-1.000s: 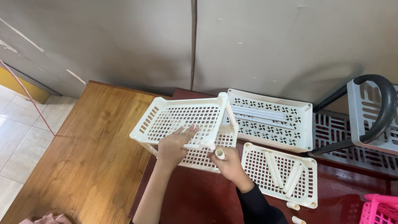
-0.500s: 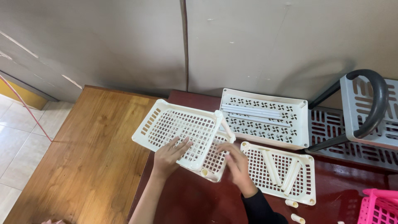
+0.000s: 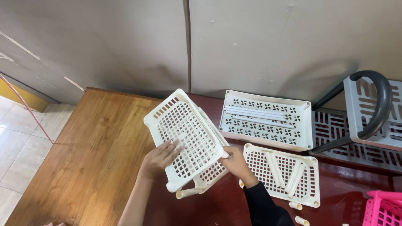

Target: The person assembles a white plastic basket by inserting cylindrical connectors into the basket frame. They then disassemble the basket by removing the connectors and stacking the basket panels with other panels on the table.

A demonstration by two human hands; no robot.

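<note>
Cream lattice rack (image 3: 188,134), tilted on edge above the red tabletop (image 3: 209,205). Left hand (image 3: 157,157) laid flat on the mesh, fingers spread. Right hand (image 3: 234,161) closed around a corner post (image 3: 223,154). Tiers are best steadied while the post is seated squarely.

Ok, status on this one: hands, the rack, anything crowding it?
Left hand flat on the cream two-tier basket rack, right hand gripping its corner. Rack tilted up off the tables. Flat cream tray with loose tubes close beside the right hand.
</note>
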